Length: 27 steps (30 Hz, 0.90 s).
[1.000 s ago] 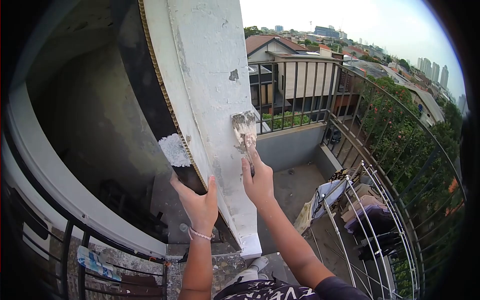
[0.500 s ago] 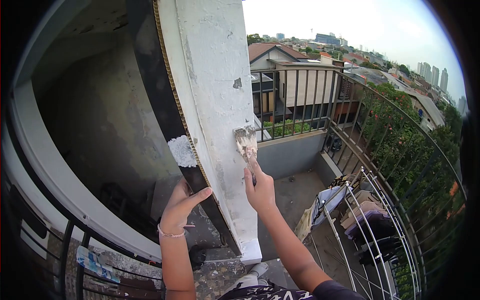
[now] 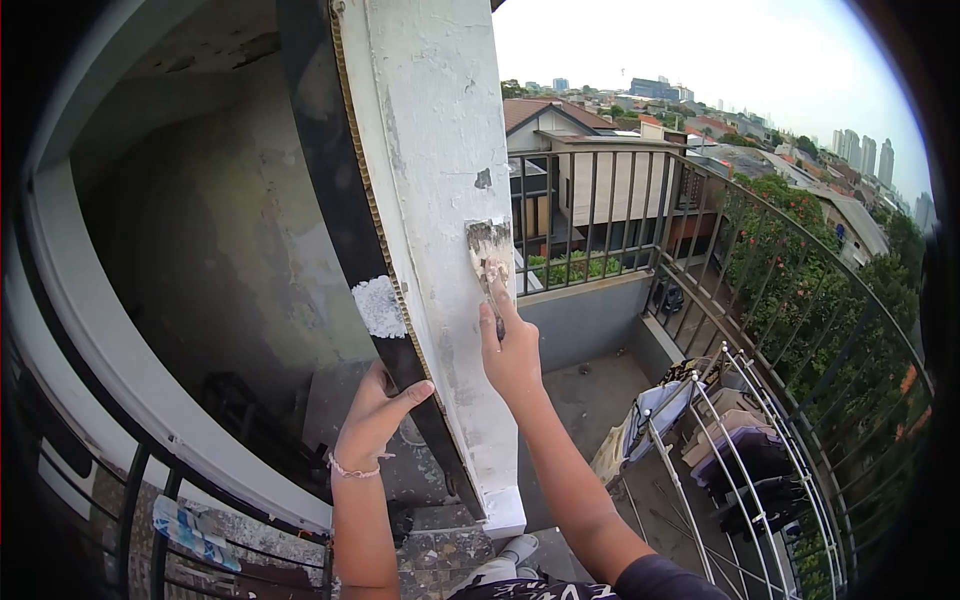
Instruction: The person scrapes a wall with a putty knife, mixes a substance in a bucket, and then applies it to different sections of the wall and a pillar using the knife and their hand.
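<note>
Filling the centre of the frame, a white wall face (image 3: 440,130) with flaking paint runs top to bottom, a grey chip (image 3: 483,178) showing near its right edge. Along its left side slants a black panel (image 3: 340,200) with a brown ridged edge (image 3: 352,125) and a rough white patch (image 3: 380,307); panel and edge stand between the left hand and the wall face. Metal railings (image 3: 690,163) curve across the right, and a drying rack (image 3: 663,455) hung with clothes (image 3: 738,440) fills the lower right. At lower left, a blue-and-white cloth (image 3: 190,528) hangs on black bars (image 3: 125,520).

The scraper (image 3: 489,240), right of centre, has its broad blade against the wall face, tip upward. The right hand (image 3: 513,350) reaches up from the lower right, fingers closed round the handle, index finger stretched toward the blade. The left hand (image 3: 372,415), lower centre, clasps the black panel, thumb across its front to the ridged edge; the other fingers are partly hidden.
</note>
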### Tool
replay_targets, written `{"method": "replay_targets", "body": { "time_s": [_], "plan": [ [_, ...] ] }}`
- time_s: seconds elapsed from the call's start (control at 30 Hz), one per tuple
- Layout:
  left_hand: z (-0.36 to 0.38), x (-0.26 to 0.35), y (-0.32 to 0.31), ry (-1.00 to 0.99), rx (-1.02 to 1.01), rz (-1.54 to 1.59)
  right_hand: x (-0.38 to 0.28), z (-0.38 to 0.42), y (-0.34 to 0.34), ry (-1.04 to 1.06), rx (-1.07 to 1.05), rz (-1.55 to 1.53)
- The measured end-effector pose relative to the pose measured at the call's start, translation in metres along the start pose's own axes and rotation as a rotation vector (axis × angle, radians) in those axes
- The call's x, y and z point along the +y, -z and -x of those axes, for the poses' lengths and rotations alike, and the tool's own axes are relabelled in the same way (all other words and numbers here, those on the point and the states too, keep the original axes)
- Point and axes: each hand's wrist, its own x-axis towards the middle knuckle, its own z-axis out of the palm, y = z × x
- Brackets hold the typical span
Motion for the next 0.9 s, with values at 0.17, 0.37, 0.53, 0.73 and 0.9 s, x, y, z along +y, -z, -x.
{"method": "replay_targets", "body": {
  "time_s": [0.17, 0.37, 0.53, 0.73, 0.9],
  "plan": [
    [0.0, -0.002, 0.0, -0.014, -0.001, 0.009, 0.001, 0.0, -0.002, 0.058, 0.033, -0.036],
    [0.002, -0.004, -0.003, -0.049, 0.015, 0.043, 0.029, 0.012, 0.0, 0.197, 0.09, -0.067],
    [0.002, -0.005, -0.005, -0.048, 0.038, 0.044, 0.045, 0.039, 0.003, 0.157, 0.055, -0.051],
    [0.0, -0.012, -0.002, -0.04, 0.055, 0.039, -0.022, -0.013, 0.022, 0.098, 0.043, -0.054],
    [0.002, -0.007, -0.003, -0.057, 0.018, 0.082, -0.018, 0.0, 0.026, 0.073, 0.012, -0.022]
  ]
}}
